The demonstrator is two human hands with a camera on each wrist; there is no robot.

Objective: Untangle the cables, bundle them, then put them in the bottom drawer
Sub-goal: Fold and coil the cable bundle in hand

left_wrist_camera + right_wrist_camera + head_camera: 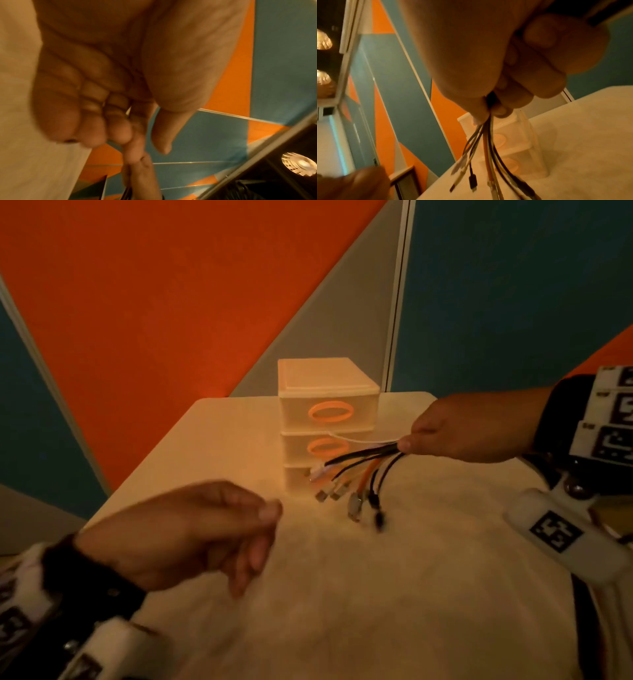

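Observation:
A bunch of black, orange and white cables [370, 460] is gripped at one end by my right hand [409, 441], held above the table. Their connector ends [352, 501] dangle loose in front of the bottom drawer [295, 478] of a small translucent three-drawer unit [329, 419] with orange ring handles. The right wrist view shows my right hand [489, 108] with its fingers curled round the cables [488, 151], and the drawer unit [518, 143] behind them. My left hand [265, 529] hovers at the lower left, blurred, fingers loosely curled. The left hand [145, 142] holds nothing.
The pale table [376, 611] ends just behind the drawer unit and along the left, near my left hand. Orange and teal wall panels [171, 302] stand close behind it. A white marker-tagged camera mount [555, 532] sits below my right wrist.

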